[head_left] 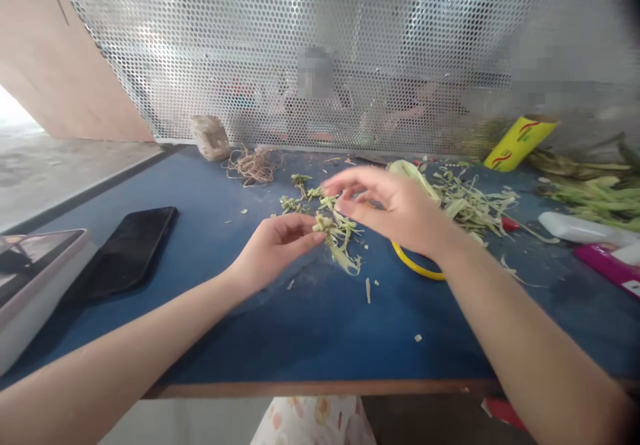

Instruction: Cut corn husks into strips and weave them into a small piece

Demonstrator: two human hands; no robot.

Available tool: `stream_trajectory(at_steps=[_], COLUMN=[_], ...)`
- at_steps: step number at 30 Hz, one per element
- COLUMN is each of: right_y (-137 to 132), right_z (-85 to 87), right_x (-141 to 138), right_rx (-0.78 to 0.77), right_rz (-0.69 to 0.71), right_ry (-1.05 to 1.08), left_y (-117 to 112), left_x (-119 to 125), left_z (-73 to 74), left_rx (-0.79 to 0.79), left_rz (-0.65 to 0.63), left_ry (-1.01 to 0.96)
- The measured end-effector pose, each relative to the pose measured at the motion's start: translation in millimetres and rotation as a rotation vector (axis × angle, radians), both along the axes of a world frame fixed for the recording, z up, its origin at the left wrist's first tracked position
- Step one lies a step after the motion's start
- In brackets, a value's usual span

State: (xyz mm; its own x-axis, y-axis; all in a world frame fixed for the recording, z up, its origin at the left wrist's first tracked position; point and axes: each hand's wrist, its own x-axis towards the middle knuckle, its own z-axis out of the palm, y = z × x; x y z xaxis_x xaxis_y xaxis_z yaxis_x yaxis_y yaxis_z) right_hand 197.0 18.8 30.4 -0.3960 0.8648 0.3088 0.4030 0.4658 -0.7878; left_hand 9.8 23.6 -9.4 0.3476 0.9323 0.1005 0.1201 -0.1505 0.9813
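My left hand (283, 245) pinches a knotted piece of pale green plant strips (324, 223) between thumb and fingers, with loose strip ends (346, 258) hanging toward the tabletop. Just above and to the right, my right hand (383, 201) is raised, its fingers slightly curved and apart from the thumb; I see nothing in it. Behind the hands lie more small knotted green pieces (300, 181). Beneath my right wrist shows part of a yellow ring (417, 268), the rest of it covered.
On the blue table (320, 338) stand a jar (210, 137), tangled twine (254, 166), a black phone (133, 251) and a propped-up device (35, 271). To the right are shredded strips (473, 198), a yellow tube (520, 143) and a white-and-purple object (607, 265). A perforated metal panel (240, 45) closes the back.
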Motion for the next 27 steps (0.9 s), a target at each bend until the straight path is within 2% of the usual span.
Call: stream_trajectory(at_steps=[1, 5, 10, 13, 19, 21, 24, 27], right_y=[2.6, 9.6, 9.4, 8.8, 5.8, 4.1, 1.9, 0.8], right_z=[-5.5, -28.1, -36.5, -38.3, -37.9, -36.8, -36.1, -36.6], right_x=[-3.4, -12.5, -13.1, -13.1, -13.0, -12.2, -10.9, -9.9], right_rx=[0.052, -0.013, -0.072, -0.087, 0.021, 0.039, 0.03, 0.033], right_rz=[0.004, 0.041, 0.047, 0.044, 0.088, 0.122, 0.139, 0.121], right_ry=[-0.034, -0.087, 0.026, 0.071, 0.092, 0.097, 0.122, 0.165], left_y=[-0.2, -0.6, -0.1, -0.6, -3.2, -3.5, -3.9, -4.4], left_x=[-0.3, -0.1, -1.1, -3.1, -5.9, -7.0, -8.3, -7.9], left_z=[0.1, -2.4, -5.9, -6.6, -8.9, -10.0, -11.0, -10.0], left_rx=[-0.008, -0.061, -0.07, 0.028, 0.442, 0.53, 0.56, 0.491], left_rz=[-0.007, -0.003, 0.033, 0.063, 0.108, 0.117, 0.119, 0.095], left_ry=[0.006, 0.006, -0.024, 0.025, 0.2, 0.233, 0.249, 0.22])
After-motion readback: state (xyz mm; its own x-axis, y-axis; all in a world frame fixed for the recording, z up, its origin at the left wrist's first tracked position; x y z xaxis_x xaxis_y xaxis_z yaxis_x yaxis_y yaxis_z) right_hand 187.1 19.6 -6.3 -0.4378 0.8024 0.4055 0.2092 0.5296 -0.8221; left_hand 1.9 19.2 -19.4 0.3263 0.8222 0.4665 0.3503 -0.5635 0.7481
